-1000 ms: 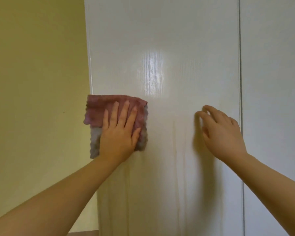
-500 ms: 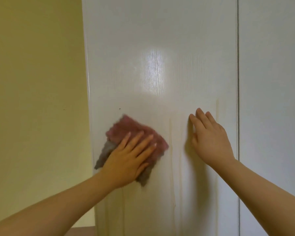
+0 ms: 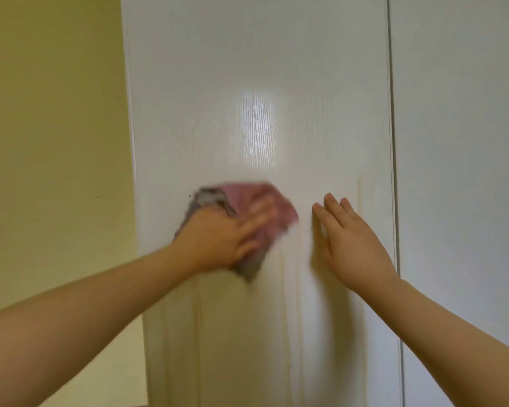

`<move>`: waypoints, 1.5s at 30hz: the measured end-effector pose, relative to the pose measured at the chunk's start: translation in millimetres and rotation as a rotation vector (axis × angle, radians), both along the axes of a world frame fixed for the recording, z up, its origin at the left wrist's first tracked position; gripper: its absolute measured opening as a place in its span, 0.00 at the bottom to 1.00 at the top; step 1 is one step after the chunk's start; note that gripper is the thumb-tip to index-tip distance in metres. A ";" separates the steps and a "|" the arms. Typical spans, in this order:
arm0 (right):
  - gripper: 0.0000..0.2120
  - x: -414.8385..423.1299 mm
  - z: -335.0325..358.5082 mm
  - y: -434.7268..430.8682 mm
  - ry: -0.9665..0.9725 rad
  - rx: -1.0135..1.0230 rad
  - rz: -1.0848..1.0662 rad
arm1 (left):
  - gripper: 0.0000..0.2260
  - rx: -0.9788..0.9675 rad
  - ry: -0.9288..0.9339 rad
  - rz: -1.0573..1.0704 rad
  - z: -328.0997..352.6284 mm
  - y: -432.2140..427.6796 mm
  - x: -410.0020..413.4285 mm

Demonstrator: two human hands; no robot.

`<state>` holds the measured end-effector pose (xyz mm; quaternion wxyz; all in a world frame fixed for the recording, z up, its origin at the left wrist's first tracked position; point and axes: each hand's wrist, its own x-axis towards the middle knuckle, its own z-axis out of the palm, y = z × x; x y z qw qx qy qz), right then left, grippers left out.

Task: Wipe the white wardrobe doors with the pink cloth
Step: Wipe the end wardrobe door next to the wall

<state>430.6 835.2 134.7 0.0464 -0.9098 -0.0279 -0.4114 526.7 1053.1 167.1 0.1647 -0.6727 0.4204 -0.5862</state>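
A broad white wardrobe door (image 3: 247, 69) fills the middle of the view, its glossy face showing a fine vertical grain. To its left stands a plain yellow wall (image 3: 50, 142), and to its right a second door (image 3: 459, 142), also white, parted from the first by a thin dark seam (image 3: 392, 142) that runs from top to bottom.

The left forearm (image 3: 86, 315) reaches up from the lower left corner, crossing the wall and the door's left edge. The right forearm (image 3: 453, 327) comes in from the lower right, crossing the seam.

The right hand (image 3: 353, 245) lies flat against the broad door, fingers straight and close together, pointing up and slightly left, holding nothing. The left hand (image 3: 218, 239), blurred, presses the pink cloth (image 3: 276, 207) against the same door, its fingers stretched out across the fabric rather than curled round it. The cloth sits at mid-height on the door, left of centre, near the right hand's fingertips but apart from them; it is crumpled, with a grey side showing at its upper left and below the hand.

A bright patch of glare (image 3: 257, 127) sits above the cloth. Faint yellowish streaks (image 3: 359, 195) run down the door's lower half. A tiny dark speck (image 3: 96, 197) marks the wall
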 end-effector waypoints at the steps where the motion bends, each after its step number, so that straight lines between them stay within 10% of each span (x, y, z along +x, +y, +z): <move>1: 0.28 -1.0 0.9 -1.2 0.009 0.001 0.004 | 0.24 -0.196 -0.003 0.005 17.4 -4.5 2.0; 4: 0.30 -3.8 3.1 -5.6 0.061 0.031 0.054 | 0.25 -0.424 -0.041 0.037 15.1 -32.8 7.1; 9: 0.32 -17.6 12.6 -17.8 0.113 0.029 0.129 | 0.23 0.263 0.008 0.002 -31.8 -30.1 -1.9; 14: 0.26 -36.1 3.5 -52.7 -0.187 0.176 -0.120 | 0.24 -0.370 -0.026 0.026 13.5 -39.5 3.6; 19: 0.27 -38.8 -13.7 -72.9 0.063 0.188 -0.309 | 0.23 0.282 -0.024 -0.048 -29.5 -60.8 -1.2; 25: 0.32 -23.8 -21.3 -72.0 0.252 0.233 -0.259 | 0.25 -0.258 -0.011 0.003 -2.4 -75.4 -0.2; 30: 0.38 -21.2 -23.7 -69.0 0.252 0.201 -0.306 | 0.26 0.176 -0.089 -0.002 13.5 -73.2 0.1; 35: 0.42 -19.6 -26.7 -70.2 0.251 0.160 -0.348 | 0.27 -0.354 -0.021 0.055 39.1 -123.9 -6.0; 40: 0.41 -22.4 -26.8 -76.4 0.253 0.097 -0.353 | 0.25 0.243 -0.100 -0.061 11.9 -131.3 -2.4; 45: 0.41 -24.6 -25.7 -84.1 0.297 0.116 -0.321 | 0.26 -0.264 -0.119 0.019 58.5 -148.2 -3.0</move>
